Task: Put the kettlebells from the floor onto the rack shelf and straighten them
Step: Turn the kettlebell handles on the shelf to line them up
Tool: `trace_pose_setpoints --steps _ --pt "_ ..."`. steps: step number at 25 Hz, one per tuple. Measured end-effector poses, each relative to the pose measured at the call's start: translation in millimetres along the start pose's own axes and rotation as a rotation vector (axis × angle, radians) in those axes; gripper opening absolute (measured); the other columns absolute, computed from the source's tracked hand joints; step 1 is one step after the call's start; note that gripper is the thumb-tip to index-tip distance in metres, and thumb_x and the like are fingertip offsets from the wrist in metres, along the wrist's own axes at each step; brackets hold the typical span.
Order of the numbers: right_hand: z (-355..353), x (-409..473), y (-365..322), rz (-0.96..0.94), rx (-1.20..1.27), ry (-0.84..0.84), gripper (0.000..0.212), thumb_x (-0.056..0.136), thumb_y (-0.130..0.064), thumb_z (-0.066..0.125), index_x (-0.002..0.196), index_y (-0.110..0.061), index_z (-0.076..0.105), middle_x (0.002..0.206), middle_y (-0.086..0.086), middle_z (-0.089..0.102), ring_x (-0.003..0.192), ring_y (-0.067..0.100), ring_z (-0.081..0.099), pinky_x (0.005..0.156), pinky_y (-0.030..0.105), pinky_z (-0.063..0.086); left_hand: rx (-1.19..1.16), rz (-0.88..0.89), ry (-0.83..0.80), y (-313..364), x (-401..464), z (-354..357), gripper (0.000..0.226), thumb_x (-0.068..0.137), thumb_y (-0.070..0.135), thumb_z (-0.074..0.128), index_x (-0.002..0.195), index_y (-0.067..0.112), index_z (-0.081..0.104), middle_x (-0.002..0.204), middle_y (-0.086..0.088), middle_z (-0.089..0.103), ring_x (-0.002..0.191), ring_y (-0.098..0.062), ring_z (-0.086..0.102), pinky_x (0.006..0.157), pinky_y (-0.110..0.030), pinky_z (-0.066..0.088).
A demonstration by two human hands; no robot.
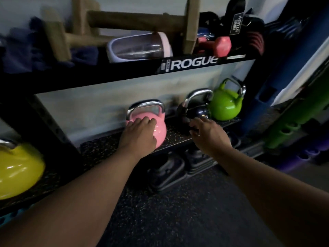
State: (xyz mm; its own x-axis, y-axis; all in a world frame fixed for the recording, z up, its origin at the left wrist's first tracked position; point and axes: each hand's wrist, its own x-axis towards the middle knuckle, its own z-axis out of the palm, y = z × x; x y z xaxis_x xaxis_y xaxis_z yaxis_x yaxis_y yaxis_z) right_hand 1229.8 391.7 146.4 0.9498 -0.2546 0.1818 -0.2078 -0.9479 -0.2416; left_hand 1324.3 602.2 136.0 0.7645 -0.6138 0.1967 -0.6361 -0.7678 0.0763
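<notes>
Straightening is the step in hand, judged from how things lie: four kettlebells sit on the rack shelf (114,139), a speckled rubber-topped deck below the black crossbeam marked ROGUE (194,64), and no kettlebell is visible on the floor (178,211).

Largest first. The yellow kettlebell (19,168) stands at the far left of the shelf, well apart from the others and partly cut by the frame edge. The green kettlebell (225,104) stands at the right end, upright, handle up. The pink kettlebell (159,129) stands mid-shelf near the front edge, its steel handle upright. The black kettlebell (197,111) stands between pink and green, just beside the green one, its handle tilted toward the left.

The left hand (140,132) lies flat on the front of the pink bell, fingers spread over the body, pressing rather than gripping; nothing is enclosed. The right hand (208,132) reaches to the lower front of the black bell, fingers curled at its body; whether they close on it or only touch cannot be told, the area being dark and blurred.

Under the shelf lie dark flat items, identity uncertain.

Assessment: the next move calls for pushing the pink bell back from the edge and turning the black bell until its handle matches its neighbours. Risk: the pink bell's rounded body sits close to the lip.
</notes>
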Motion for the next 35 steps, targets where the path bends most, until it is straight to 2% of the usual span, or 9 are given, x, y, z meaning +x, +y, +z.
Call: trace_pose_setpoints --steps 6,8,12,18,21,25,30,33,35 --pt "12.0 91.6 85.1 0.074 -0.188 0.1 0.022 0.085 -0.027 0.052 0.103 -0.016 0.06 0.105 0.013 0.065 0.097 0.038 0.058 0.074 0.04 0.044 -0.148 -0.028 -0.002 41.0 116.7 52.8 0.039 0.083 0.027 0.059 0.119 0.016 0.053 0.121 -0.008 0.058 0.113 -0.032 0.053 0.092 -0.045 0.044" --pt "15.1 131.7 112.1 0.098 -0.211 0.087 0.031 0.089 -0.033 0.052 0.113 -0.015 0.057 0.111 0.015 0.063 0.102 0.038 0.056 0.078 0.042 0.046 -0.207 -0.059 -0.017 52.0 158.8 67.5 0.041 0.086 0.031 0.06 0.123 0.015 0.052 0.124 -0.008 0.056 0.114 -0.032 0.053 0.092 -0.045 0.045" --pt "23.0 192.6 151.4 0.112 -0.204 0.011 0.048 0.093 -0.05 0.047 0.13 -0.02 0.046 0.132 0.016 0.051 0.117 0.039 0.051 0.089 0.05 0.05 -0.302 -0.142 -0.017 71.4 226.5 89.6 0.046 0.089 0.042 0.06 0.126 0.016 0.052 0.128 -0.009 0.054 0.115 -0.032 0.052 0.086 -0.046 0.049" --pt "53.0 242.5 180.8 0.111 -0.178 -0.037 0.063 0.093 -0.065 0.034 0.131 -0.016 0.046 0.132 0.017 0.05 0.118 0.038 0.05 0.092 0.049 0.045 -0.399 -0.251 0.013 100.4 278.3 117.4 0.053 0.092 0.06 0.046 0.132 0.025 0.052 0.119 -0.011 0.055 0.1 -0.033 0.06 0.077 -0.04 0.052" --pt "63.9 249.7 190.3 0.089 -0.051 -0.033 0.061 0.089 -0.068 0.038 0.126 -0.02 0.046 0.128 0.014 0.051 0.113 0.039 0.053 0.085 0.046 0.045 -0.4 -0.346 0.068 111.1 284.9 127.7 0.052 0.092 0.063 0.042 0.121 0.024 0.059 0.11 -0.01 0.058 0.094 -0.032 0.062 0.077 -0.042 0.054" --pt "66.0 255.9 212.7 0.032 0.171 -0.122 0.063 0.081 -0.078 0.04 0.117 -0.027 0.039 0.121 0.012 0.054 0.104 0.039 0.059 0.076 0.044 0.047 -0.502 -0.55 0.078 130.9 280.5 142.0 0.058 0.088 0.072 0.035 0.127 0.032 0.052 0.117 -0.008 0.058 0.106 -0.03 0.058 0.083 -0.042 0.053" --pt "63.2 269.2 226.8 0.019 0.317 -0.313 0.07 0.082 -0.077 0.042 0.13 -0.027 0.038 0.134 0.014 0.047 0.117 0.04 0.054 0.096 0.051 0.047 -0.779 -0.909 0.137 170.3 291.1 150.3 0.066 0.085 0.069 0.048 0.144 0.043 0.035 0.145 -0.014 0.036 0.131 -0.04 0.032 0.097 -0.046 0.04" --pt "69.2 268.1 233.5 0.012 0.41 -0.282 0.062 0.088 -0.067 0.046 0.134 -0.026 0.041 0.134 0.015 0.046 0.12 0.043 0.051 0.099 0.05 0.045 -0.943 -1.039 0.17 185.5 301.7 147.3 0.075 0.087 0.062 0.054 0.15 0.043 0.019 0.157 -0.013 0.018 0.137 -0.043 0.018 0.102 -0.052 0.034" --pt "71.4 269.6 232.3 0.013 0.431 -0.268 0.059 0.088 -0.065 0.049 0.13 -0.024 0.045 0.13 0.016 0.048 0.117 0.045 0.052 0.098 0.05 0.046 -0.948 -1.044 0.159 181.1 306.1 144.1 0.078 0.088 0.061 0.052 0.152 0.041 0.013 0.159 -0.012 0.014 0.139 -0.044 0.016 0.105 -0.053 0.031"
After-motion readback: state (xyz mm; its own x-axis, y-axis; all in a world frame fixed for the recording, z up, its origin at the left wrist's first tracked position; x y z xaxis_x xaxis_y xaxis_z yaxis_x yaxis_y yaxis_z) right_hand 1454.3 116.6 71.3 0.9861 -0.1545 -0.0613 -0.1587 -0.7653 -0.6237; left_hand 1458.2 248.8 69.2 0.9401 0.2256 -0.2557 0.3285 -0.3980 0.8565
